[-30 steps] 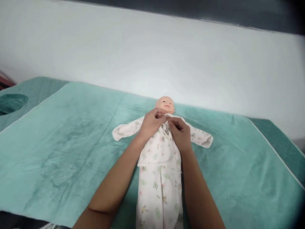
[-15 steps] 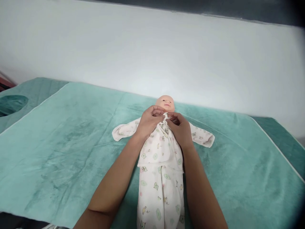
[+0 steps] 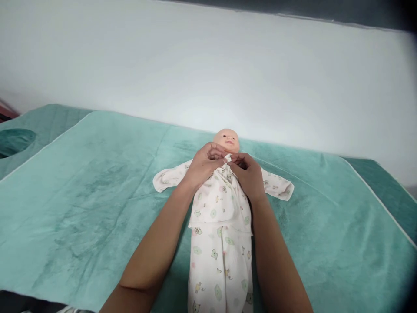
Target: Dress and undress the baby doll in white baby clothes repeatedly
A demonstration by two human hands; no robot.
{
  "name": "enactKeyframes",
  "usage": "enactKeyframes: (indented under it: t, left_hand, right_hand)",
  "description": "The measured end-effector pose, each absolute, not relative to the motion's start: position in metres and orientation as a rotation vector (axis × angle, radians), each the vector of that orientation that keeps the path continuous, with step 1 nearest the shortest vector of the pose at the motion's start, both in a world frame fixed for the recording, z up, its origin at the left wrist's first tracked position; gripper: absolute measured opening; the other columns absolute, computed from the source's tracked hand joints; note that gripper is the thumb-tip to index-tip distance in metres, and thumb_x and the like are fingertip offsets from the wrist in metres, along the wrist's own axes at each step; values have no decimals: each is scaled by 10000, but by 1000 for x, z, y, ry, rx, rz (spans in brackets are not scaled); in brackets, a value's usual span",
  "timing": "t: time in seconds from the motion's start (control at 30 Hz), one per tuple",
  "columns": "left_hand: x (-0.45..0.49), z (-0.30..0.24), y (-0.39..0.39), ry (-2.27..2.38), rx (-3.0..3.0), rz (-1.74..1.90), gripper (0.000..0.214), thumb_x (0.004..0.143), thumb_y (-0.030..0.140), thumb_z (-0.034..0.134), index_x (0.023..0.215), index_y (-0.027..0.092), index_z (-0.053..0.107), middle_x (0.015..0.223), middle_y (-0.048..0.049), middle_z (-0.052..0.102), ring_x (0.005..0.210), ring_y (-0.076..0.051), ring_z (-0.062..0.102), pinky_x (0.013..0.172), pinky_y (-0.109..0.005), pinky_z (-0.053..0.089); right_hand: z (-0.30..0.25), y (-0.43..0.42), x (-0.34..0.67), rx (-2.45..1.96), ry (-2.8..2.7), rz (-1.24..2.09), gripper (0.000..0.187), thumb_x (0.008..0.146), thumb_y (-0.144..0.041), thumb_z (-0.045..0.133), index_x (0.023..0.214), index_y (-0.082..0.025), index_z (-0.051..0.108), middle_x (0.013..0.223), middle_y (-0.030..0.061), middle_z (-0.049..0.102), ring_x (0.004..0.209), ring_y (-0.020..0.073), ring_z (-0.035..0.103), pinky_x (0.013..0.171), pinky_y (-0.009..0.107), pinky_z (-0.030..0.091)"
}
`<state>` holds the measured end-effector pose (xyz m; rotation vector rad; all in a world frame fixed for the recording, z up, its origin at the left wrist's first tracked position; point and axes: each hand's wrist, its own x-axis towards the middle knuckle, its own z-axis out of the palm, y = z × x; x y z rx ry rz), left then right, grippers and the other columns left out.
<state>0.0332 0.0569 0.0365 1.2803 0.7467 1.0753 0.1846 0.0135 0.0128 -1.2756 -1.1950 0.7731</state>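
Observation:
A baby doll (image 3: pixel 227 138) lies on its back, dressed in a white printed top (image 3: pixel 215 204) and matching printed trousers (image 3: pixel 208 269). Just below its chin, my left hand (image 3: pixel 206 163) pinches the top's front at the neck. My right hand (image 3: pixel 248 171) pinches the same gathered bit of cloth from the other side. Between my fingertips the fabric is bunched up; any fastener there is too small to make out. Both sleeves stretch out sideways, their cuffs flat on the bed cover. The trouser legs run out of view at the bottom.
A teal cover (image 3: pixel 97 195) spreads over the bed, with a darker padded layer (image 3: pixel 378 178) showing at its sides. At the left is an oval hole (image 3: pixel 16 141). A white wall (image 3: pixel 163 65) rises directly behind the doll's head.
Almost nothing differs: both hands keep their pinch at the neckline, with only a tiny shift of the fingers. The view has moved slightly.

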Motion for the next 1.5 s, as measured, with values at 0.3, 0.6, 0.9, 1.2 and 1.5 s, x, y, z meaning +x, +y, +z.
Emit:
enactKeyframes:
  t: [0.3, 0.6, 0.9, 1.2, 1.5]
  left_hand:
    - [34, 36, 58, 862, 1447, 1091, 154, 707, 140, 653, 819, 202, 567, 812, 17, 589, 735, -114, 539, 688, -246, 408]
    - [36, 37, 58, 918, 1645, 1084, 108, 792, 194, 606, 896, 212, 630, 829, 2, 606, 763, -141, 554, 710, -268, 413]
    - [34, 37, 57, 879, 1648, 1049, 61, 798, 223, 624, 856, 216, 640, 834, 1, 610, 756, -140, 548, 696, -261, 404]
    - [40, 34, 58, 945, 1588, 1153, 53, 830, 231, 615, 870, 203, 636, 847, -4, 632, 755, -136, 557, 709, -263, 427]
    - [39, 30, 61, 960, 1564, 1179, 48, 811, 193, 611, 850, 198, 638, 820, -1, 627, 736, -128, 544, 716, -262, 435]
  right_hand:
    - [11, 14, 183, -1267, -1188, 743, 169, 790, -318, 679, 925, -220, 704, 874, 17, 689, 782, 161, 599, 735, 294, 480]
    - [14, 13, 183, -1271, -1199, 729, 198, 836, -381, 641, 922, -214, 704, 890, 17, 703, 834, 178, 617, 789, 309, 483]
    - [16, 15, 185, -1335, -1209, 772, 202, 845, -407, 625, 872, -212, 667, 825, -5, 664, 775, 164, 577, 726, 284, 457]
    - [15, 14, 185, -1247, -1230, 732, 149, 841, -338, 628, 903, -216, 684, 866, 3, 675, 816, 166, 591, 769, 291, 465]
    - [14, 13, 187, -1211, -1349, 674, 206, 868, -302, 617, 1013, -252, 754, 968, 20, 697, 868, 170, 606, 815, 315, 463]
